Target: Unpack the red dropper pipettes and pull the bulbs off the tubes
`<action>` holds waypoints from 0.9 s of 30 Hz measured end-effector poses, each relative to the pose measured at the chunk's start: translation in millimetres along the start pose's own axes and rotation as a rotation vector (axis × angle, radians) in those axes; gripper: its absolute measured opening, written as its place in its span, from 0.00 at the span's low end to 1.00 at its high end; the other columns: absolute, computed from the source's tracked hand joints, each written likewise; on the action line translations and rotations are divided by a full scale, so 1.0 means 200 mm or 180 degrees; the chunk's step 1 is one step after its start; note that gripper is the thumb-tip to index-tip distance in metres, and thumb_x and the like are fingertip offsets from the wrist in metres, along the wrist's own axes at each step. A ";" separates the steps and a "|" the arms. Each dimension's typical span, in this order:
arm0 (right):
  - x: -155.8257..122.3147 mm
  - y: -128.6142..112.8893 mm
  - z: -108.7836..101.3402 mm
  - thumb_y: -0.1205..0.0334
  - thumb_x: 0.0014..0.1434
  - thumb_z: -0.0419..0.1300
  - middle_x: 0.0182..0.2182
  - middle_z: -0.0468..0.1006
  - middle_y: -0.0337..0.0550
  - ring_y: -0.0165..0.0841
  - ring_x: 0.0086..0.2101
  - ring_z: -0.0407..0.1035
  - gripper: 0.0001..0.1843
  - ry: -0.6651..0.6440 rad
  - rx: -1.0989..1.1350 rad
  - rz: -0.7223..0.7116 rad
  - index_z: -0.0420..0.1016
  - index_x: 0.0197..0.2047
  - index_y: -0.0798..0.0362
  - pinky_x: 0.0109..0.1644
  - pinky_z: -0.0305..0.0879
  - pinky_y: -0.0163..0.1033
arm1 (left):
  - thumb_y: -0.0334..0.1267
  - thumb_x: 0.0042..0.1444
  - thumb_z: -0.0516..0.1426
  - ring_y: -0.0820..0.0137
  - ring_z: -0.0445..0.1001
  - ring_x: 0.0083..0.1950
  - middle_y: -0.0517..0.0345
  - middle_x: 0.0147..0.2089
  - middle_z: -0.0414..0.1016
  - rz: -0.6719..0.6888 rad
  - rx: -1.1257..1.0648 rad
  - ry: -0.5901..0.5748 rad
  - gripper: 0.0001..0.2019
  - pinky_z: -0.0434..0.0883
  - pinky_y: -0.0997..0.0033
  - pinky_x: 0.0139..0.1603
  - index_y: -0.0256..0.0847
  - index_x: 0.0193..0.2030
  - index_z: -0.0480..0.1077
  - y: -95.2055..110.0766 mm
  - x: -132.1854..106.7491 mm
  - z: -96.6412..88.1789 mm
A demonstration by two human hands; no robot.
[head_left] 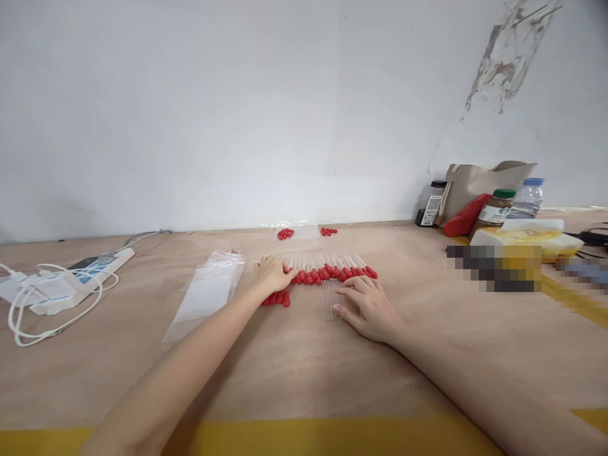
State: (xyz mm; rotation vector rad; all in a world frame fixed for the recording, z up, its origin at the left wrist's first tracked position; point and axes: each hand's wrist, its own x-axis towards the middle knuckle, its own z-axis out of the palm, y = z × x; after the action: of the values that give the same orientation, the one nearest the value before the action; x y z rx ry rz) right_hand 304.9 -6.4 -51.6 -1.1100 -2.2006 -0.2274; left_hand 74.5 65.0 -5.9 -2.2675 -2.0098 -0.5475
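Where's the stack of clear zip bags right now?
In the head view, the clear zip bags lie flat on the table, just left of the left hand, between it and the white power strip.

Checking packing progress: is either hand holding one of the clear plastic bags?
No: the plastic bags lie flat left of the left hand, which, like the right hand, rests at the red-capped tubes.

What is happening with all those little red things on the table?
A person has both hands on a wooden table. The left hand rests at the left end of a row of clear tubes with red caps. The right hand lies flat, fingers on a few bare clear tubes. Clear plastic bags lie to the left, and more loose red caps sit by the wall.
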 end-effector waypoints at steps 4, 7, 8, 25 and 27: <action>0.00 0.01 0.00 0.53 0.56 0.53 0.38 0.70 0.46 0.36 0.40 0.63 0.14 0.0096 0.0023 0.0137 0.72 0.41 0.50 0.45 0.56 0.45 | 0.46 0.47 0.54 0.61 0.71 0.34 0.53 0.24 0.73 -0.0198 -0.0082 0.0089 0.13 0.63 0.65 0.36 0.41 0.21 0.71 0.01 0.02 0.00; 0.00 0.03 0.02 0.55 0.56 0.53 0.39 0.69 0.46 0.37 0.41 0.63 0.14 0.0237 0.0104 0.0255 0.70 0.43 0.51 0.46 0.57 0.46 | 0.45 0.51 0.51 0.62 0.70 0.36 0.52 0.30 0.74 -0.0167 -0.0152 0.0302 0.12 0.63 0.66 0.36 0.40 0.27 0.70 -0.03 -0.03 -0.03; 0.00 0.03 0.03 0.56 0.56 0.53 0.40 0.69 0.47 0.37 0.42 0.63 0.15 0.0329 0.0140 0.0279 0.69 0.45 0.51 0.46 0.58 0.46 | 0.45 0.52 0.50 0.63 0.70 0.38 0.53 0.33 0.74 -0.0101 -0.0174 0.0376 0.12 0.62 0.67 0.37 0.40 0.30 0.69 -0.04 -0.07 -0.05; 0.02 -0.06 0.05 0.58 0.58 0.53 0.31 0.75 0.41 0.33 0.38 0.63 0.14 0.0262 0.0204 -0.0757 0.70 0.47 0.51 0.50 0.50 0.46 | 0.36 0.56 0.53 0.71 0.67 0.36 0.60 0.31 0.73 0.2180 -0.0695 0.0988 0.05 0.57 0.66 0.43 0.40 0.31 0.67 -0.04 -0.45 0.06; 0.03 -0.07 0.07 0.58 0.59 0.52 0.27 0.73 0.39 0.31 0.34 0.62 0.13 0.0221 0.0184 -0.0792 0.71 0.45 0.51 0.49 0.50 0.46 | 0.36 0.56 0.53 0.71 0.67 0.36 0.60 0.31 0.74 0.2237 -0.0718 0.0979 0.05 0.57 0.65 0.43 0.40 0.31 0.67 -0.04 -0.45 0.05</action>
State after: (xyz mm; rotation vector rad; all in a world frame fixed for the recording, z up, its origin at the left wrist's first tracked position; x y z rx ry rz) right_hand 285.4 -6.2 -56.5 -0.7840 -2.2654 -0.3026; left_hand 60.7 -15.2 -44.6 -2.5857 -0.9569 -0.9862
